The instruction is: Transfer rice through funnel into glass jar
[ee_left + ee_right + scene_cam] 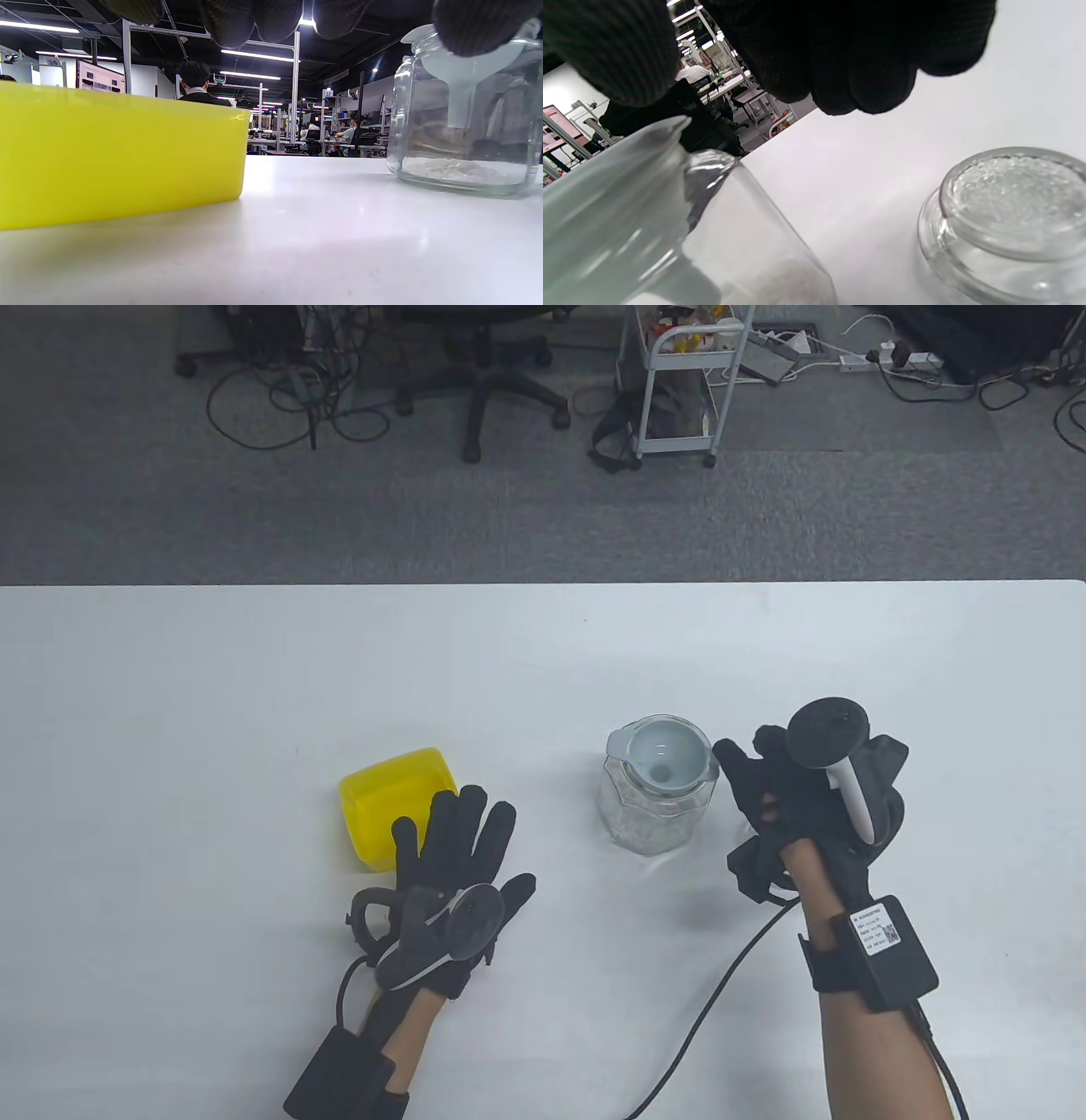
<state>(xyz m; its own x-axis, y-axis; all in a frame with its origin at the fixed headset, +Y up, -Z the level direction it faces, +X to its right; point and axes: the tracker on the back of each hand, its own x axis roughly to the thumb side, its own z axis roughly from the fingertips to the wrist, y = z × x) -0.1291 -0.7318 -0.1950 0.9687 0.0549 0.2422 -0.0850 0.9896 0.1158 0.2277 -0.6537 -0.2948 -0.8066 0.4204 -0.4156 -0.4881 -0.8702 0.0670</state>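
A glass jar (649, 814) stands mid-table with a pale funnel (662, 755) seated in its mouth. The left wrist view shows the jar (407, 127), the funnel stem (460, 106) and a thin layer of rice (458, 169) on the jar's bottom. A yellow box (386, 797) sits left of the jar; its contents are hidden. My left hand (462, 831) lies flat with fingers spread, just right of the box, and holds nothing. My right hand (747, 751) hovers beside the jar's right side, thumb toward it, and holds nothing.
A glass lid (1009, 207) lies on the table under my right hand, beside the jar (755, 237). A black cable (721, 993) runs across the table's front right. The table's far edge (543, 583) borders an office floor.
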